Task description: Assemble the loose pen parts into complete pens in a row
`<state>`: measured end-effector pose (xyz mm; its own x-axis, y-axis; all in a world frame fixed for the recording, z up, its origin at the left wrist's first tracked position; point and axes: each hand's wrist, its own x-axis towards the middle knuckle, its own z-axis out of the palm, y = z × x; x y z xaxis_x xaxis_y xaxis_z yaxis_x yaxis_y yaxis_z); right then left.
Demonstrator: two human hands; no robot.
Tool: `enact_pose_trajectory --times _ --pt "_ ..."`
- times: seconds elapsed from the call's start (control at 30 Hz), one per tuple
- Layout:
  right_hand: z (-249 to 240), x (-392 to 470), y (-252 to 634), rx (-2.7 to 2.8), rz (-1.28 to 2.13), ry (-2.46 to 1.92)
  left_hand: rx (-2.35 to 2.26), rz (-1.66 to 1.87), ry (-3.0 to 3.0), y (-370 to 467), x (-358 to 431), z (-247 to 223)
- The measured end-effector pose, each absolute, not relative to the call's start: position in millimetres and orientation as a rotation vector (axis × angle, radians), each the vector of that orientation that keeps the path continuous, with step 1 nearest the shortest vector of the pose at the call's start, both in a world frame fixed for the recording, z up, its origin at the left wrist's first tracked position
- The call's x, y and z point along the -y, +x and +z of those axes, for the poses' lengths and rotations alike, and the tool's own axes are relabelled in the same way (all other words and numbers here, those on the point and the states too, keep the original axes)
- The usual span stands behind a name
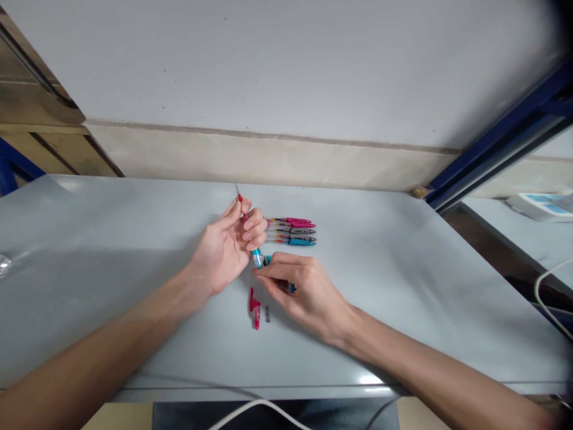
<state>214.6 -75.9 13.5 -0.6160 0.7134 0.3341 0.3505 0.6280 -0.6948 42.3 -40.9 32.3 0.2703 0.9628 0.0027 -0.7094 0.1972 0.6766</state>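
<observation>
My left hand (228, 245) is closed, palm partly up. Between its thumb and fingers it grips a thin red rod with a pointed metal tip (239, 194); whether this is a refill or a small tool I cannot tell. Just under its curled fingers is a teal and clear pen part (256, 258). My right hand (307, 289) pinches at the lower end of that part. Blue and dark red bits show beneath the right fingers, mostly hidden. Nearer me on the table lie a red and clear pen part (255, 309) and a small grey piece (267, 314).
Several pens (302, 231) in pink, grey and teal lie in a row behind my hands on the pale table (134, 334). A wall stands along the back. At the right rises a blue metal post (496, 131). A white cable (259, 403) hangs at the front edge.
</observation>
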Motion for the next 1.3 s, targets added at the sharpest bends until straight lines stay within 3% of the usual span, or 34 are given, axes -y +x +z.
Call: enact_pose_trajectory --times 0.37,0.57,0.73,0.9,1.3 --pt "16.0 61.9 222.9 2.354 0.905 -0.709 -0.546 1.247 0.729 45.3 43.0 26.5" --pt "21.0 44.9 235.1 1.849 1.068 -0.892 -0.611 1.202 0.869 37.9 37.9 27.2" --pt "17.7 38.7 236.6 1.512 1.199 -0.957 -0.914 1.196 1.486 29.2 33.3 21.5" --pt "12.7 35.7 238.6 1.405 1.257 -0.953 -1.209 0.945 2.317 25.9 36.1 9.8" --pt "12.3 36.5 235.8 1.352 1.299 -0.934 -1.288 0.862 2.484 26.3 37.2 5.0"
